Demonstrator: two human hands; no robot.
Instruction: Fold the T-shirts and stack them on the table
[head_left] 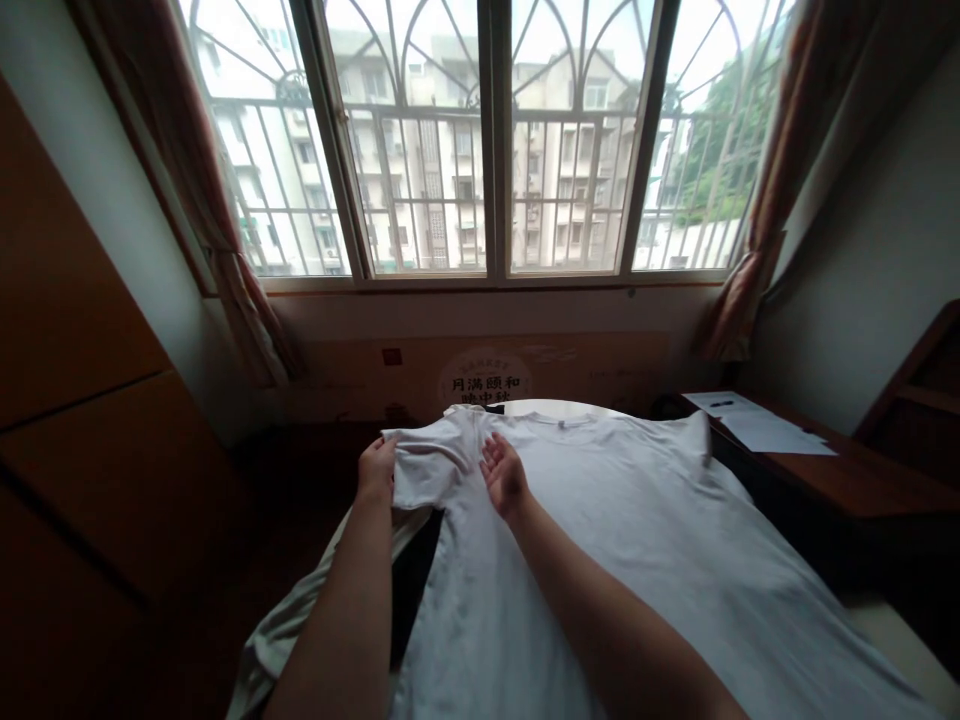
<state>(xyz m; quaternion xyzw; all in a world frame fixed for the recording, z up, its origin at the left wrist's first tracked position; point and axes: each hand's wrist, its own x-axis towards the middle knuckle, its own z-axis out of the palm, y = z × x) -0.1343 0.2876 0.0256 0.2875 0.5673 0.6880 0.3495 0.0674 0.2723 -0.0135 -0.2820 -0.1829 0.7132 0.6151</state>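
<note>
A white T-shirt (615, 520) lies spread out in front of me, its neckline toward the window and its body reaching down to the bottom of the view. At the far left, my left hand (377, 468) is closed on the hem of the shirt's left-lying sleeve. My right hand (504, 475) is just over the shirt near the shoulder seam, palm turned up and sideways with its fingers stretched out. Nothing shows in that palm; whether the hand touches the cloth I cannot tell. Dark material shows between the sleeve and the shirt's side.
Pale, rumpled cloth (289, 625) hangs below my left forearm. On the right, papers (757, 422) and a dark pen lie on a brown wooden desk (862, 480). Behind the shirt is a printed cardboard panel (600, 370) under a barred window. A wooden cabinet (67, 420) stands left.
</note>
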